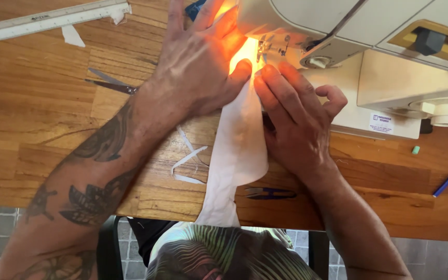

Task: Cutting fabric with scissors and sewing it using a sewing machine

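A person's left hand (198, 67) lies flat, fingers spread, pinning white fabric (237, 150) to the sewing machine (338, 31) bed. The right hand (296, 119), loosely curled, grips nothing; its fingertips press the cloth's edge at the lit needle, keeping it taut and aligned

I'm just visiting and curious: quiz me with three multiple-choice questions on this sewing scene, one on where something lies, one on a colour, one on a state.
1. Where do the scissors lie?
A. on the wooden table, beyond the left forearm
B. on the floor
C. on top of the sewing machine

2. What colour is the fabric strip being fed?
A. blue
B. white
C. black

3. How are the hands placed?
A. both raised
B. one holds a pencil
C. left hand and right hand press the fabric by the needle

Answers: 1 A, the blades show on the wood past the arm. 2 B, it looks white. 3 C, the fingers lie flat on the cloth.
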